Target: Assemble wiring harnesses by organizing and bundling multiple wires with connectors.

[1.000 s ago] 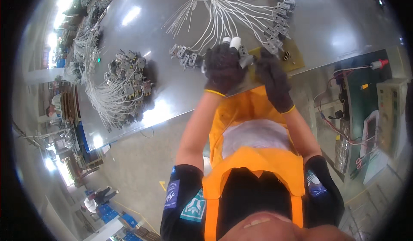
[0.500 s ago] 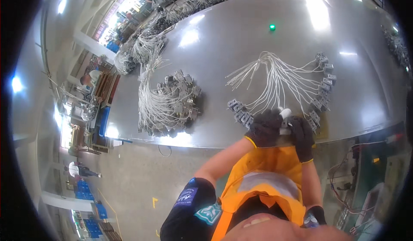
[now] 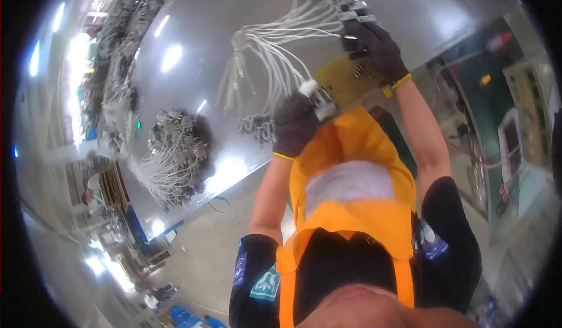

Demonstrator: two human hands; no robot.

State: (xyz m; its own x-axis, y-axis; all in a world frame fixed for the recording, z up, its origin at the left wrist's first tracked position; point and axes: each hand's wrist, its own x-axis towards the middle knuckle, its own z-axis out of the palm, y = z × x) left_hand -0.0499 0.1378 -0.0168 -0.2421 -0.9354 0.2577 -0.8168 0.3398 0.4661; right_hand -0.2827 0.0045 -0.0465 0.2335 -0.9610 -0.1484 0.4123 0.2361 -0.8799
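Note:
My left hand [image 3: 295, 123], in a dark glove with a yellow cuff, is closed around a white and grey part [image 3: 320, 101] at the table's near edge. Its exact kind is not clear. My right hand [image 3: 374, 50], gloved alike, reaches forward with bent fingers against the end of a row of grey metal connector pieces [image 3: 357, 13]. What its fingertips grip is hidden. White wires [image 3: 281, 32] fan from these pieces to a gathered bunch on the left. More grey connectors [image 3: 256, 127] lie beside my left hand.
A yellowish plate [image 3: 345, 82] lies at the edge between my hands. Further left on the metal table [image 3: 193, 88] is a heap of wired connectors [image 3: 175, 143]. More bundles [image 3: 120, 53] line the far left. Equipment [image 3: 509, 135] stands to the right.
My view has turned to the right. My hands, together around a white piece before, are now apart: the right one has moved out to the connector row, while the left keeps hold near the edge.

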